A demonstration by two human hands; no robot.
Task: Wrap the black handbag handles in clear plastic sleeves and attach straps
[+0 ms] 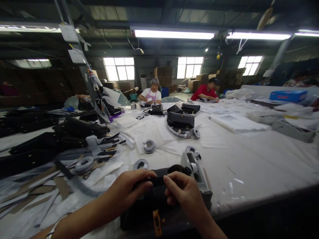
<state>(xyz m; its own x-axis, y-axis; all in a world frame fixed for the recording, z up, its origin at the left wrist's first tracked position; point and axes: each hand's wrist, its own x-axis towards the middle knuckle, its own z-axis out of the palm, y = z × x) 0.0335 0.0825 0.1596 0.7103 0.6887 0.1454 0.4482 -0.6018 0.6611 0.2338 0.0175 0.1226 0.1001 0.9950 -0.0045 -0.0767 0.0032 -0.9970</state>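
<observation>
Far left on the white-topped table (251,156) there's a heap of black leather-look bags with small gold studs (32,154); can't see inside any of them. Further back, a small teal plastic bowl (133,96) sits near a co-worker in a light purple apron (154,94), contents too tiny to make out. Then at the near edge, the left hand (134,186) has its thumb and forefinger pinched on the top edge of a black, soft-looking bag-like piece (149,200), which is right in front of the wearer. It's plain and dark, mostly in shadow, and a narrow orange piece (157,223) shows by its lower front, too murky to name. The right hand (185,192) has its fingers clamped on that same edge, other fingers curled under. Just beside that hand there's a chunky grey tape dispenser (202,182) with what looks like a roll seated in it. Way over right, near the back, a blue cardboard box (287,96), and I can't tell what it holds.
</observation>
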